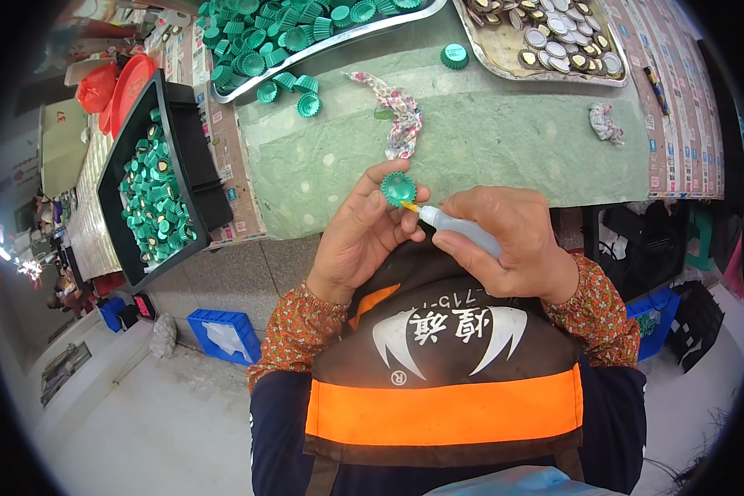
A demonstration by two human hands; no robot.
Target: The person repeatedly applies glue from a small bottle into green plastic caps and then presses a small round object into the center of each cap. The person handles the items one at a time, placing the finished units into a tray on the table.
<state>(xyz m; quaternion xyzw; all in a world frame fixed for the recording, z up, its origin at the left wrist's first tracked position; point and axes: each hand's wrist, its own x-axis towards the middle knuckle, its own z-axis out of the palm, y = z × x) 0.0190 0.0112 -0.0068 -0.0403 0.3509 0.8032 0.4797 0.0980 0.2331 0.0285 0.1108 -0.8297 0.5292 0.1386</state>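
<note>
Between the fingers of my left hand is a green crimped bottle cap, its hollow side turned up. My right hand grips a translucent squeeze bottle whose yellowish nozzle tip reaches the near edge of the cap. Whether the tip touches the cap's inside, I cannot tell. Both hands are above my dark apron, at the near edge of a table with a green cover. Past my left hand lies a crumpled floral cloth.
A metal tray heaped with green caps stands at the far left, with a few loose caps beside it. Another tray at the far right holds round silvery and dark pieces. A black bin of green caps is at left. One cap sits between the trays.
</note>
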